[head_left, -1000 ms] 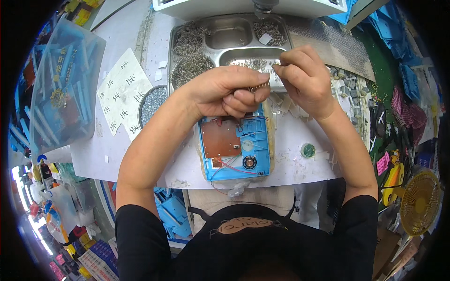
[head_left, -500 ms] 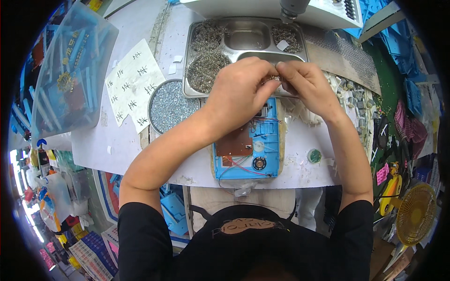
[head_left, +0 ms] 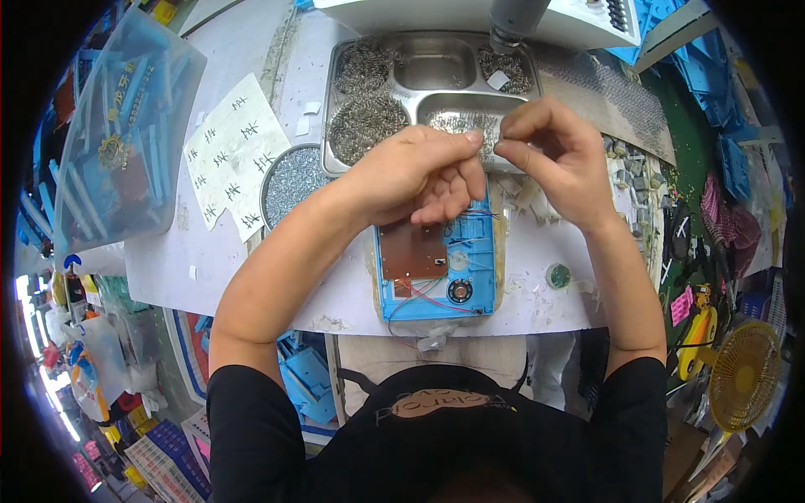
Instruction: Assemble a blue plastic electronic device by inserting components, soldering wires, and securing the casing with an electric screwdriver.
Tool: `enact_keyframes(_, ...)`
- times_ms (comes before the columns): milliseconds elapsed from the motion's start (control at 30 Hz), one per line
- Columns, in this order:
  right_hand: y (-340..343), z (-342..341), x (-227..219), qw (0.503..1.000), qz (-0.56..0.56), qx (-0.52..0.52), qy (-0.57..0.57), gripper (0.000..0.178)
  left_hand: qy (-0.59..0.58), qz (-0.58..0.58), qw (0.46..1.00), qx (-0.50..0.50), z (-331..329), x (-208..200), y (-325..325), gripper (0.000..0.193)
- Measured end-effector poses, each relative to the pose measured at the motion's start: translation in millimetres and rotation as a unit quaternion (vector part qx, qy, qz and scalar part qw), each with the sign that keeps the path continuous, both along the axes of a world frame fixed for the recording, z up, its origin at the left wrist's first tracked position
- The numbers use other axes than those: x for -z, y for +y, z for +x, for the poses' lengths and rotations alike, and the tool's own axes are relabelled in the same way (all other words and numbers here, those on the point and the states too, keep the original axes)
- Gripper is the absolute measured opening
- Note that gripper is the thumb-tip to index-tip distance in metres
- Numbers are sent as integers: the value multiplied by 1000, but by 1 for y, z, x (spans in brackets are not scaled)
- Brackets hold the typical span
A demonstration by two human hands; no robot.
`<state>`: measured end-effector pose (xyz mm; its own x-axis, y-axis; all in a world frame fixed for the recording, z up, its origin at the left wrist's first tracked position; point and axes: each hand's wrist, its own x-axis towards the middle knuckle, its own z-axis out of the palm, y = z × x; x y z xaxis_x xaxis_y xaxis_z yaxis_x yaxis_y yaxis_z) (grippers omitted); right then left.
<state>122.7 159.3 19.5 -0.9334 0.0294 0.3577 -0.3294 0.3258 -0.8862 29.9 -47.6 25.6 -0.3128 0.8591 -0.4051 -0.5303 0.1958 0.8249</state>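
Note:
Both hands are raised over the front edge of a steel compartment tray [head_left: 412, 107]. My left hand [head_left: 419, 172] has curled fingers, its thumb tip lying against the index finger; anything inside is too small to make out. Close to it, a narrow gap away, my right hand [head_left: 560, 163] pinches thumb and forefinger together, and what they grip cannot be made out. Under the hands lies an open blue plastic housing [head_left: 394, 312], holding a brown circuit board [head_left: 415, 256], a small round speaker [head_left: 460, 291] and thin red and dark wires. The left hand partly covers its far end.
Small tangled metal pieces, resembling springs, fill several tray compartments. Beside the tray stand a round bowl of small silvery parts [head_left: 293, 186] and a marked paper sheet [head_left: 235, 155]. A clear bin of blue parts [head_left: 126, 142] is at left, a grey tool head [head_left: 513, 23] above, a yellow fan [head_left: 745, 377] right.
My hands have come apart, from fingertips touching over the tray. The left hand moved left and toward me, turning its fingers inward; the right rose slightly. More of the tray's near compartment shows.

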Motion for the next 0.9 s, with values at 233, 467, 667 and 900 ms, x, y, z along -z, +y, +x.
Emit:
enact_keyframes(233,4,2,-7,899,274,31,341,27,-231,67,969,53,-7,2,5,55)
enact_keyframes(467,15,14,-13,902,299,66,305,25,145,-117,982,25,-8,-17,20,57)
enact_keyframes(667,47,9,5,937,345,51,-34,14,623,-103,770,92,-19,4,55,37)
enact_keyframes(900,66,18,-2,914,402,48,-36,18,713,-200,672,7,-61,5,40,27)
